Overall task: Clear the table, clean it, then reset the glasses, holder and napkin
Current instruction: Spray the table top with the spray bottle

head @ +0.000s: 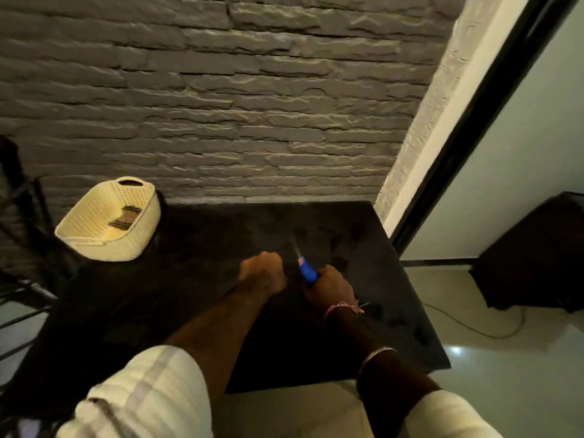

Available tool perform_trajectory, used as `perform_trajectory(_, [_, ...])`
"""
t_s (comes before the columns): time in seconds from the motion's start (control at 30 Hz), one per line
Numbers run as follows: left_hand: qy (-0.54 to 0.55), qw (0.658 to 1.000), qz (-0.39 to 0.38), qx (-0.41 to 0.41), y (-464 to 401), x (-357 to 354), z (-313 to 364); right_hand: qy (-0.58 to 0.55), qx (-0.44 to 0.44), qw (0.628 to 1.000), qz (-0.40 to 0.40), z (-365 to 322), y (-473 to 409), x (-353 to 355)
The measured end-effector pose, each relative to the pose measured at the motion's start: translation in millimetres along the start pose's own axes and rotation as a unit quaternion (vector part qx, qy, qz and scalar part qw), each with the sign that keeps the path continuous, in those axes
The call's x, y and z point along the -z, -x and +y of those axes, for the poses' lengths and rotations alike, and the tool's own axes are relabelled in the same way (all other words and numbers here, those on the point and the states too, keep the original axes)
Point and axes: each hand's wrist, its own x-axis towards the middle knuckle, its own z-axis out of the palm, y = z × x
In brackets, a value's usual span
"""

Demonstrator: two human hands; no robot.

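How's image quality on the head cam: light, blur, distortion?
Head view: dim warm light, dark table nearly textureless; wide-angle bending along the wall edge at right; glare spot on the floor; slight motion blur on the left hand and on the blue spray bottle in the right hand.

table (196, 298): black, faintly mottled with darker blotches
basket (94, 245): cream, perforated weave pattern — brown and yellow bits inside
spray bottle (307, 270): bright blue, with a small orange-and-white label near its tip
right hand (328, 287): pink-and-white thread band at the wrist, a silver bangle farther up the forearm
sleeves (148, 393): cream-white with pale grey stripes
wall (221, 105): grey rough stone brick courses
door frame (493, 99): black edge — white strip beside it
floor (493, 374): pale glossy tiles
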Motion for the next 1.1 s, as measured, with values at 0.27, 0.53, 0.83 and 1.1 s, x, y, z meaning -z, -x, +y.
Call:
perform_trajectory(0.27, [0.032,0.996,0.016,0.077,20.1,7.0,-67.5,0.011,0.117,0.99,-0.078,-60.6,-5.6,-34.1])
perform_trajectory(0.53, [0.062,0.985,0.019,0.162,52.9,14.5,-131.6,0.012,0.13,0.987,-0.09,-118.4,8.1,-74.6])
perform_trajectory(0.83, [0.074,0.959,0.026,0.273,108.5,4.1,-201.8,0.091,0.266,0.95,-0.138,-177.0,53.5,-131.6])
perform_trajectory(1.1, [0.098,0.927,0.015,0.362,158.7,-15.5,-245.1,0.1,0.294,0.934,-0.18,-204.7,86.8,-168.8])
